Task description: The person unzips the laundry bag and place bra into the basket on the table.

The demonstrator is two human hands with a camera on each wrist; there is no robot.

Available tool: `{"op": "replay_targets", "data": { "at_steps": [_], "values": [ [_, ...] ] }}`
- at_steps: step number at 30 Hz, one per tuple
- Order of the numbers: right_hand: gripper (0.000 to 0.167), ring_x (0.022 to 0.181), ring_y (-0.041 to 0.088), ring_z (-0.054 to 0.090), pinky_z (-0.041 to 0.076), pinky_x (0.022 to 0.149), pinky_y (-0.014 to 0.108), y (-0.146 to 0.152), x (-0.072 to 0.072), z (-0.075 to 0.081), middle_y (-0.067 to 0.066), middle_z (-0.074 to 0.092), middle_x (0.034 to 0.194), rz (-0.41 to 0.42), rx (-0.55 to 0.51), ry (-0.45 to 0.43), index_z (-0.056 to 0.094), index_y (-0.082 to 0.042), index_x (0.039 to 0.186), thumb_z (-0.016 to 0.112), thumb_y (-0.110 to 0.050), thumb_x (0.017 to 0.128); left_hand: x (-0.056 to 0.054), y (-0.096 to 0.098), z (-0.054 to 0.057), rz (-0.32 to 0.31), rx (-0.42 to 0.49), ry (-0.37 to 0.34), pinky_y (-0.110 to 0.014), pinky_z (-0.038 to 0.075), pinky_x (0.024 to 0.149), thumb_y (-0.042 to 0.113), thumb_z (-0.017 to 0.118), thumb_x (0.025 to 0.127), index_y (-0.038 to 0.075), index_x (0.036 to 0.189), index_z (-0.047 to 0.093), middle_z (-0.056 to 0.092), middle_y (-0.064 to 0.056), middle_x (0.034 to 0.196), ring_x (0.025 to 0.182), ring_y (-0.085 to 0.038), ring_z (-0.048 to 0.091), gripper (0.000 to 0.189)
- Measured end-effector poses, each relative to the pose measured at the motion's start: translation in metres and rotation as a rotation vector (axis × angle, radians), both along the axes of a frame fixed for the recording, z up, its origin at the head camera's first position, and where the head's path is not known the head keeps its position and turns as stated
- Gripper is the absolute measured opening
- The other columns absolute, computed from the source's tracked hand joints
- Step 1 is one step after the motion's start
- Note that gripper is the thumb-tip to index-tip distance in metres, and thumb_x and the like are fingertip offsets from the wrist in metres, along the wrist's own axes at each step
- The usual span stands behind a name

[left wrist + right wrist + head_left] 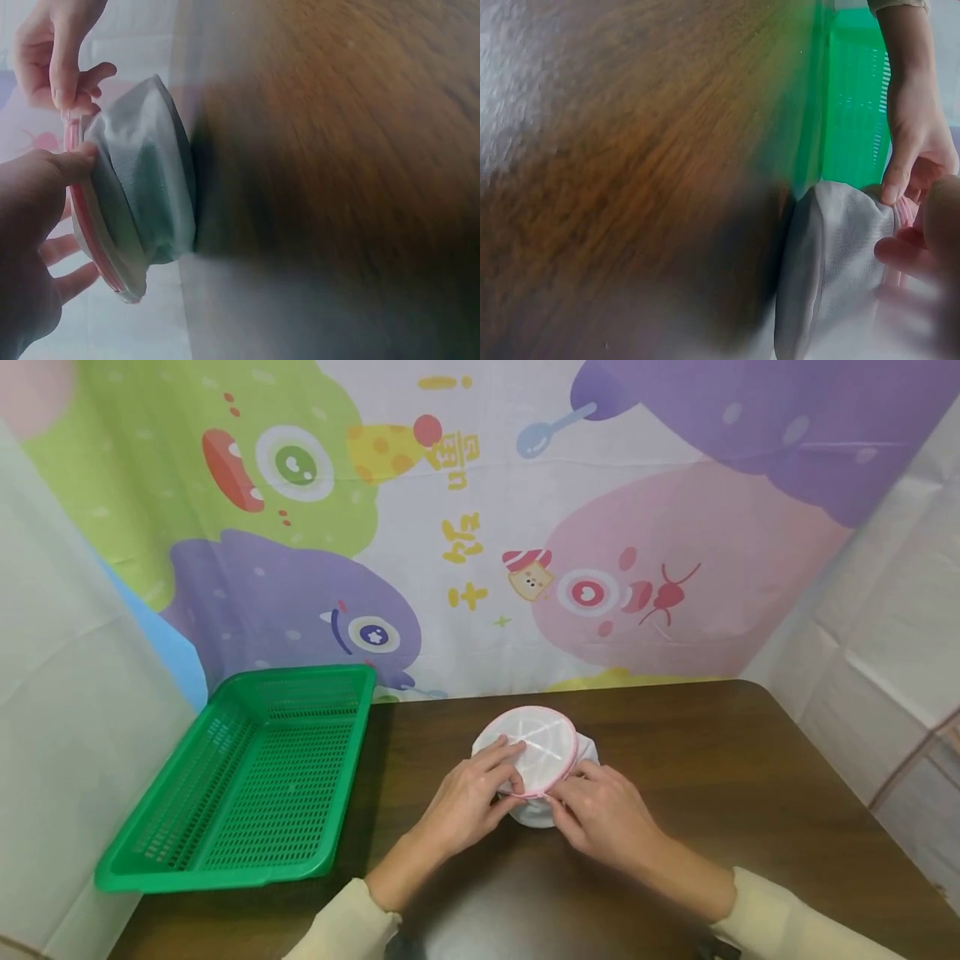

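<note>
The grip of the left hand [474, 792] pinches the front rim of a mesh bag [542, 745] between thumb and bent finger, while its other fingers lie spread over the round top. The grip of the right hand [606, 810] is just beside it, thumb and finger pinched together at the pink zip edge [84, 214]; whether a small pull is between them, I cannot tell.

The work seems to be in the middle, at this zip. The top lies over the mouth of the bag, but the part under the fingers is hidden, so how much is closed, and whether it is being opened or closed, the pictures do not show. Both hands being occupied with it, I judge that it is not finished.

The bag is low and round, without a clear long axis. Its top faces up, somewhat tilted, and its base is turned down to the counter [675, 735], near the middle; the soft side is creased.

Farther out, well apart on the person's left, stands a green basket [210, 878], its long side running away from the person. Behind the counter hangs a cartoon cloth [480, 647].
</note>
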State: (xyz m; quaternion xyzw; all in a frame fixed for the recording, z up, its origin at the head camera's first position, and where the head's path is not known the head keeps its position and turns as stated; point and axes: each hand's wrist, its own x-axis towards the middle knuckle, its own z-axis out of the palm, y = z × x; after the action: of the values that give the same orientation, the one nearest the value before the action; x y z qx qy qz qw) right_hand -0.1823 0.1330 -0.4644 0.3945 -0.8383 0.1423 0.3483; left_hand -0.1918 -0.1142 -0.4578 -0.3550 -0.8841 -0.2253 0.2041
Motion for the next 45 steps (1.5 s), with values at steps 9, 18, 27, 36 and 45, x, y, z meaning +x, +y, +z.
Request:
{"op": "replay_targets", "data": {
  "at_steps": [9,18,27,36,45],
  "values": [
    [0.014,0.081,0.015,0.064,0.052,0.067,0.031,-0.003,0.001,0.001,-0.007,0.07,0.074,0.004,0.003,0.001,0.07,-0.016,0.08,0.083,-0.013,0.085,-0.001,0.005,-0.002,0.016,0.001,-0.026,-0.052,0.062,0.115,0.016,0.098,0.089,0.017,0.096,0.072,0.074,-0.013,0.154,0.147,-0.04,0.069,0.027],
    [0.014,0.077,0.014,0.062,0.053,0.069,0.031,-0.007,0.002,0.002,-0.007,0.068,0.071,0.015,0.006,-0.001,0.071,-0.015,0.078,0.083,-0.011,0.084,0.001,0.009,0.0,0.017,-0.008,-0.031,-0.052,0.059,0.12,0.02,0.097,0.09,0.018,0.098,0.073,0.074,-0.01,0.154,0.148,-0.04,0.069,0.026],
    [0.01,0.082,0.016,0.067,0.054,0.066,0.032,0.0,-0.001,-0.001,-0.007,0.075,0.077,-0.011,0.013,0.007,0.075,-0.015,0.084,0.085,-0.014,0.084,0.001,0.004,0.0,0.008,-0.02,-0.002,-0.052,0.06,0.118,0.018,0.096,0.091,0.018,0.098,0.074,0.074,-0.011,0.154,0.147,-0.039,0.069,0.023],
    [0.009,0.082,0.016,0.066,0.054,0.066,0.032,0.0,-0.001,0.001,-0.006,0.074,0.077,-0.007,0.009,0.004,0.076,-0.014,0.086,0.084,-0.013,0.084,0.001,0.004,0.0,0.015,-0.012,0.01,-0.053,0.064,0.112,0.018,0.096,0.09,0.018,0.096,0.073,0.075,-0.011,0.152,0.146,-0.04,0.07,0.024],
    [0.012,0.078,0.015,0.063,0.054,0.069,0.031,-0.009,0.002,0.003,-0.006,0.07,0.073,0.022,-0.002,0.012,0.072,-0.013,0.081,0.084,-0.011,0.084,-0.001,0.011,0.0,0.003,-0.011,0.049,-0.05,0.061,0.117,0.02,0.097,0.09,0.017,0.097,0.072,0.076,-0.013,0.151,0.144,-0.039,0.072,0.027]
  ]
}}
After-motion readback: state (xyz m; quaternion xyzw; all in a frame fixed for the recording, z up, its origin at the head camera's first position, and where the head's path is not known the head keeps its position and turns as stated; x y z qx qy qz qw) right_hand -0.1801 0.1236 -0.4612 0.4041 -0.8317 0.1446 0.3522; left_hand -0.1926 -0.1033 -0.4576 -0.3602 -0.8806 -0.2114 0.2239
